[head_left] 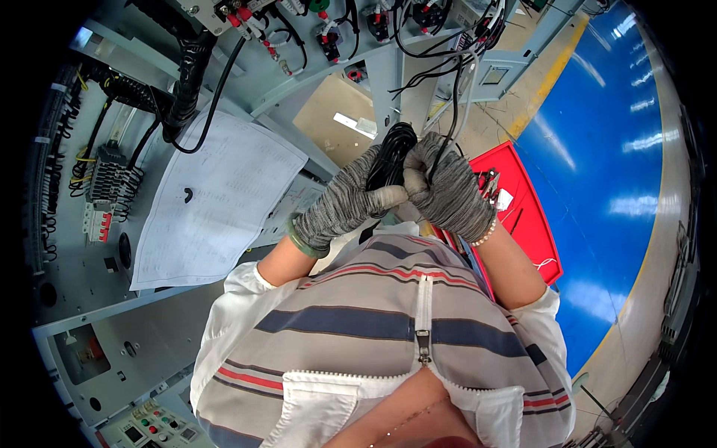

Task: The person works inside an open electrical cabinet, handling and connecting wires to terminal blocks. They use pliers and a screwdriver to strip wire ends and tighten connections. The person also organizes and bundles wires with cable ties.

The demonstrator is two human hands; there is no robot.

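Both of my hands wear grey knitted work gloves and meet in front of my chest. My left hand (340,198) is closed round a looped bundle of black wire (393,149), its thumb lying across the lower part. Right beside it, my right hand (452,183) is closed with its fingers curled in. A black wire (455,104) runs down from the wiring at the upper right into that fist. The ends inside my fingers are hidden.
A red tray (534,213) with hand tools stands right of my right forearm. To the left, a large paper sheet (216,201) lies on a grey cabinet panel near terminal blocks (108,175). Wired components (328,37) line the frame ahead. A blue floor (597,187) stretches along the right.
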